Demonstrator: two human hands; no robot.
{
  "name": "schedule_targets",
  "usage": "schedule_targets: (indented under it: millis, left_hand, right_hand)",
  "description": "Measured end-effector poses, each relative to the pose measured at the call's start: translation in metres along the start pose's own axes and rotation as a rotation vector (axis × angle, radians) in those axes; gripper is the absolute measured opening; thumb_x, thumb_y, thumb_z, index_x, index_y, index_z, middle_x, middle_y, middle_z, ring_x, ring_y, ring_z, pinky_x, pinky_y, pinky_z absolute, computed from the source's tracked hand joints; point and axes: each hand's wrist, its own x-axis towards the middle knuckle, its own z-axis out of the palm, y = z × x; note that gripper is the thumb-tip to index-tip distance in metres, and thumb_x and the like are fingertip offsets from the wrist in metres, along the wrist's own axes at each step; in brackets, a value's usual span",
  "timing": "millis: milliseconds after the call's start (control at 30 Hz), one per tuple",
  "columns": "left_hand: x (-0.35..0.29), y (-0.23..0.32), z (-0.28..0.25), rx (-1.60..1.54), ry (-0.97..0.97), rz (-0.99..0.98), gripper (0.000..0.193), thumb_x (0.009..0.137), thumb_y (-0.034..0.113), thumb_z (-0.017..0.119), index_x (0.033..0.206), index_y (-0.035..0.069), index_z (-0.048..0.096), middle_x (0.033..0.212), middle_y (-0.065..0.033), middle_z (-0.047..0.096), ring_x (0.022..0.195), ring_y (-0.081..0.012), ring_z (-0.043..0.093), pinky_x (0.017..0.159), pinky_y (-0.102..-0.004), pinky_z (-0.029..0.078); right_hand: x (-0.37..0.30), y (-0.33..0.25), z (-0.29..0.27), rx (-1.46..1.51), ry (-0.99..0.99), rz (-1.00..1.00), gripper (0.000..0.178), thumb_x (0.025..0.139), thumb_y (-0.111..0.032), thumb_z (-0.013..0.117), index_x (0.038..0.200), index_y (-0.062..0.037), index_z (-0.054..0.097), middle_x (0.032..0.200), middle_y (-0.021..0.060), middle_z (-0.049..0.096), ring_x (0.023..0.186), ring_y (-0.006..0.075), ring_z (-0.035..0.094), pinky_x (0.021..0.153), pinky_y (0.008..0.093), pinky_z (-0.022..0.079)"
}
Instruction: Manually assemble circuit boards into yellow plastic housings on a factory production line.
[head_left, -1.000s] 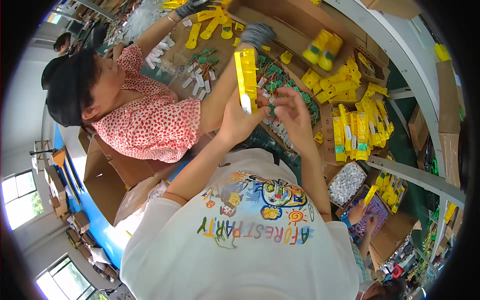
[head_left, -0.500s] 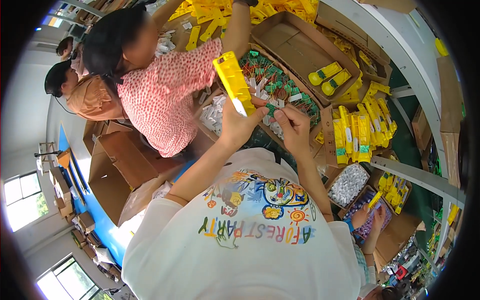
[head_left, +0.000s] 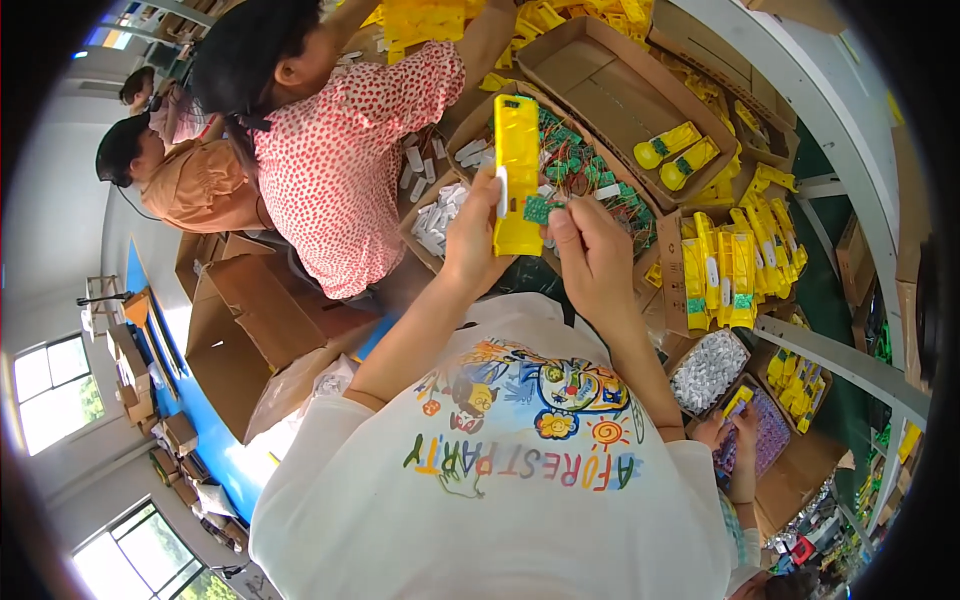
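Observation:
My left hand grips a long yellow plastic housing by its lower part, its open inner side showing. A white plastic piece sits along the housing's left edge by my thumb. With thumb and fingers closed, my right hand pinches a small green circuit board at the housing's lower right. The board overlaps the housing; whether it is seated inside I cannot tell. Just beyond my hands lies a carton of wired green circuit boards, next to loose white plastic pieces.
A shallow cardboard box holds two yellow pieces. To the right are a carton of yellow housings, a box of small light parts and a metal frame bar. Co-workers are on the left and lower right.
The yellow housing has moved right and turned upright, its inside now facing up. My right hand has brought the green circuit board over its lower end. The left co-worker's arm has shifted.

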Motion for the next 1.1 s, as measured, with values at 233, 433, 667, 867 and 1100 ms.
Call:
schedule_targets:
  millis: [233, 433, 667, 867, 1100]
  left_hand:
    - [-0.004, -0.007, 0.009, -0.153, -0.198, -0.091, 0.044, 0.1, 0.032, 0.032, 0.133, 0.004, 0.04, 0.131, -0.0137, 0.049, 0.114, -0.024, 0.051, 0.096, -0.0398, 0.043]
    - [-0.005, -0.011, 0.008, -0.064, -0.19, -0.035, 0.044, 0.099, 0.031, 0.035, 0.134, 0.004, 0.039, 0.13, -0.0132, 0.049, 0.114, -0.0223, 0.051, 0.098, -0.0367, 0.041]
    - [-0.008, -0.016, 0.004, 0.006, -0.138, 0.042, 0.046, 0.099, 0.032, 0.036, 0.135, 0.003, 0.037, 0.123, -0.0094, 0.053, 0.11, -0.0178, 0.053, 0.094, -0.033, 0.043]
    - [-0.012, -0.015, 0.007, 0.177, -0.074, 0.116, 0.046, 0.099, 0.032, 0.039, 0.133, 0.001, 0.04, 0.118, -0.008, 0.056, 0.106, -0.0162, 0.055, 0.09, -0.0305, 0.045]
    - [-0.011, -0.025, 0.004, 0.229, 0.02, 0.21, 0.043, 0.1, 0.03, 0.038, 0.129, -0.002, 0.045, 0.114, -0.0086, 0.058, 0.1, -0.014, 0.057, 0.086, -0.0271, 0.046]
  right_hand:
    - [-0.003, -0.008, 0.009, -0.133, 0.024, -0.063, 0.02, 0.086, -0.01, 0.059, 0.072, -0.0003, 0.049, 0.062, 0.0087, 0.046, 0.048, 0.0204, 0.044, 0.045, 0.0315, 0.034]
    - [-0.005, -0.016, 0.014, -0.276, 0.084, -0.166, 0.018, 0.084, -0.009, 0.059, 0.071, -0.0024, 0.049, 0.063, 0.0085, 0.047, 0.048, 0.0235, 0.048, 0.044, 0.0337, 0.036]
    - [0.001, -0.002, 0.005, 0.07, -0.087, 0.101, 0.025, 0.087, -0.015, 0.058, 0.069, 0.0011, 0.051, 0.06, 0.0106, 0.054, 0.048, 0.0215, 0.051, 0.046, 0.0318, 0.037]
    - [-0.005, 0.003, 0.005, -0.063, -0.093, 0.108, 0.029, 0.088, -0.017, 0.058, 0.066, 0.0015, 0.053, 0.057, 0.0113, 0.054, 0.046, 0.0216, 0.05, 0.045, 0.0319, 0.036]
    - [-0.004, 0.005, 0.009, -0.168, -0.021, 0.049, 0.026, 0.085, -0.014, 0.061, 0.065, 0.0019, 0.055, 0.053, 0.0124, 0.051, 0.044, 0.0212, 0.048, 0.044, 0.0331, 0.034]
